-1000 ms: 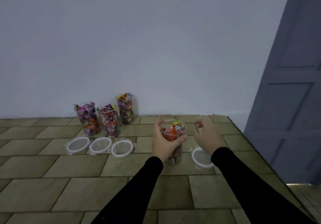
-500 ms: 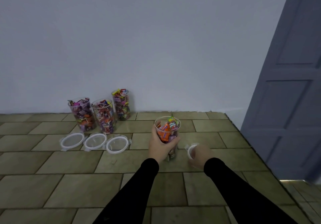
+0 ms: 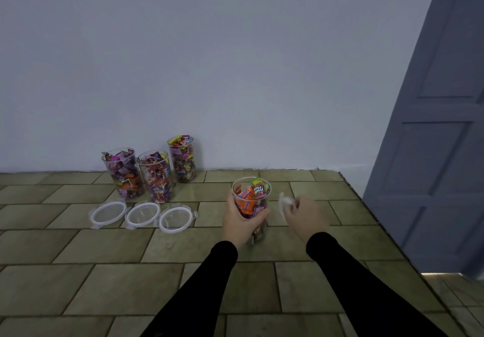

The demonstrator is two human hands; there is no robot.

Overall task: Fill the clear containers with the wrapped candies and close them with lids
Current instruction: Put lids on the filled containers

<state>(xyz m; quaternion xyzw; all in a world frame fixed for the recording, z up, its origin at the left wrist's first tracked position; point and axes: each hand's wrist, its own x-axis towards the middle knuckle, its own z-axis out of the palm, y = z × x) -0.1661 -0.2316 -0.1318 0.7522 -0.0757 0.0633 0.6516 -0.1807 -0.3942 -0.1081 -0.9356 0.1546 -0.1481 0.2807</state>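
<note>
So the clear container (image 3: 252, 205) stuffed with wrapped candies (image 3: 248, 198) is standing on the tiled floor (image 3: 104, 245), and your left hand (image 3: 242, 219) is wrapped around its side. Your right hand (image 3: 303, 213) is just beside it, fingers curled on a white lid (image 3: 284, 204) that's tilted up on edge. Off to the left, three more full containers (image 3: 154, 174) sit by the wall (image 3: 209, 62), with three lids (image 3: 142, 215) lying flat in front of them.
</note>
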